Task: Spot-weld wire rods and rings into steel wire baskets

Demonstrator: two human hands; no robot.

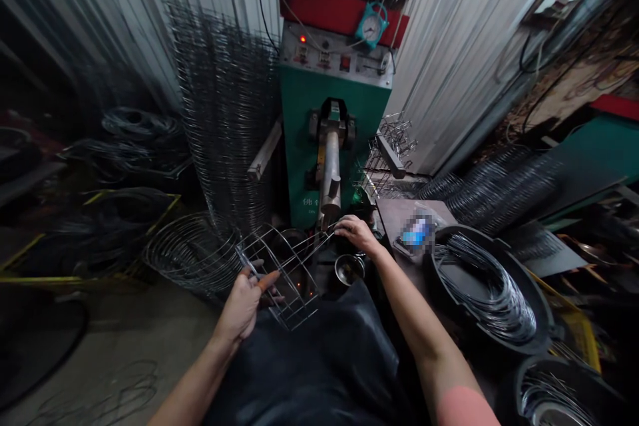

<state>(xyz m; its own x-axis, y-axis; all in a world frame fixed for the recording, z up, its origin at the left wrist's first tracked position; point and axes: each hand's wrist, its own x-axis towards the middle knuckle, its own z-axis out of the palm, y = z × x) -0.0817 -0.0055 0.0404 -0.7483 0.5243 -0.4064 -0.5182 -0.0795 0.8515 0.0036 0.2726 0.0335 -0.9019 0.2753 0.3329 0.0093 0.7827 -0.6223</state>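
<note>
A wire frame (287, 266) of thin crossed metal rods is tilted above my lap. My left hand (248, 303) grips its left side, with coloured covers on some fingertips. At the frame's upper right end, my right hand (353, 231) has its fingers pressed together beside the machine's lower tip; what they pinch is too small to make out. The green machine (299, 120) stands straight ahead, with a metal arm (330, 170) reaching toward me just above my right hand. A small metal bowl (349, 269) sits below that hand.
A tall stack of wire frames (224, 106) stands left of the machine, with wire rings (190, 253) below it. On the right, a round black tub (542, 306) holds curved wires, near a small board (389, 213). A yellow-edged crate (154, 196) stands at the left.
</note>
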